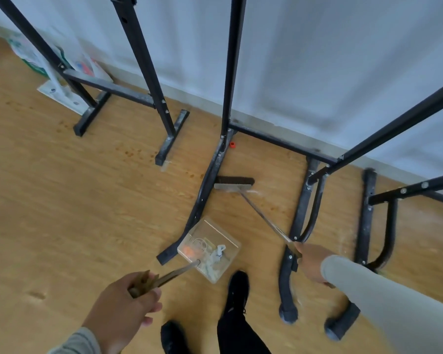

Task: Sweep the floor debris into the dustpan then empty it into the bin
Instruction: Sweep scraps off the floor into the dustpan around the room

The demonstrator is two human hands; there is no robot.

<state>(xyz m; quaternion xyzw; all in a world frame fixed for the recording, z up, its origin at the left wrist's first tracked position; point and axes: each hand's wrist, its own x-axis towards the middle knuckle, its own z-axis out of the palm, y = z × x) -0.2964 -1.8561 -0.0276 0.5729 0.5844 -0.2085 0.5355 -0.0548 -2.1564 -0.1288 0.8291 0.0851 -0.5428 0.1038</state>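
Two hands were busy, one tool each. Left hand (pixel 124 305) had its fingers (pixel 152 300) wrapped around the dustpan handle (pixel 164 277). Clear dustpan (pixel 210 247) sat on the wood floor (pixel 62 195), touching the foot of the central black frame leg (pixel 207 185), just on its near side. Debris (pixel 205 250) lay inside the pan: orange bit, white scraps, thin loops. Right hand (pixel 311 261) gripped the broom handle (pixel 264 218), fingers closed round it. Broom head (pixel 234 182) was down on the floor, right of that same leg, its left end touching it, farther out than the pan. Small red cap (pixel 232 144) lay behind the leg, near the white wall (pixel 317 60). Plastic bags (pixel 62 70) were far left of the leg, against the wall. Black shoes (pixel 237 290) stood just nearer than the pan. Grey sleeves on both arms. No bin in view.
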